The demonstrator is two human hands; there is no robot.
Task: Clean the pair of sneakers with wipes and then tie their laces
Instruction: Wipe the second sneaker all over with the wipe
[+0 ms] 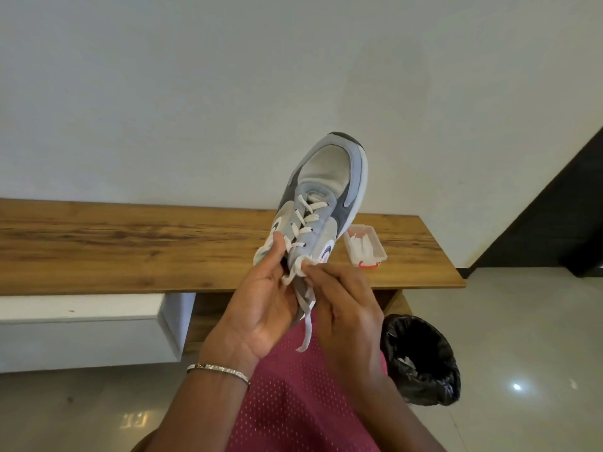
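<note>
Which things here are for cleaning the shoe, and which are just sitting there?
For the job: grey sneaker in the left hand; its white laces; white bit pinched by the right hand (wipe or lace, unclear); wipes box; lined bin, likely.
Just there: wooden bench; bracelet.

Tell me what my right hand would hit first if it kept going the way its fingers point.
The right hand, pinching a white piece at the sneaker collar, points up and left. It would probably meet the laced tongue first, then the left hand; depth is unclear.
</note>
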